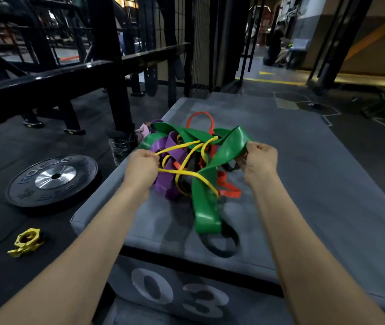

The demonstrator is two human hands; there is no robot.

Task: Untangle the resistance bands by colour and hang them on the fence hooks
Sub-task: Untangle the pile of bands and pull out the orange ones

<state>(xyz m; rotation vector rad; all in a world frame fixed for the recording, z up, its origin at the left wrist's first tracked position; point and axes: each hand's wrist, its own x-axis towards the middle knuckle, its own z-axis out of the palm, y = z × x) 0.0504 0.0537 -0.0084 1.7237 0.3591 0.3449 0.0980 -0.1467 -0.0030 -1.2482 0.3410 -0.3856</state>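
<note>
Two hands work over a grey padded surface (pixel 304 184) in a dim gym: left hand (pixel 141 166) fingers pinch the yellow band (pixel 186 172), right hand (pixel 259 158) fingers grip the green band (pixel 229 146).

Band tangle (pixel 186 165) atop box (pixel 304 184); weight plate (pixel 53 180) left, on floor (pixel 10 141).

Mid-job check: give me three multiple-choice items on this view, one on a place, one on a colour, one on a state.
1. Where does the tangle of bands lie?
A. on the grey padded box
B. on the weight plate
C. on a fence hook

2. What colour is the band in the left hand?
A. orange
B. yellow
C. black

3. What is the right hand doing?
A. resting flat on the box
B. hanging free of the bands
C. gripping the green band

Key: 1 A, the pile sits on the grey padded box; 2 B, the thin yellow band runs into that fist; 3 C, its fingers close on the green band.
</note>
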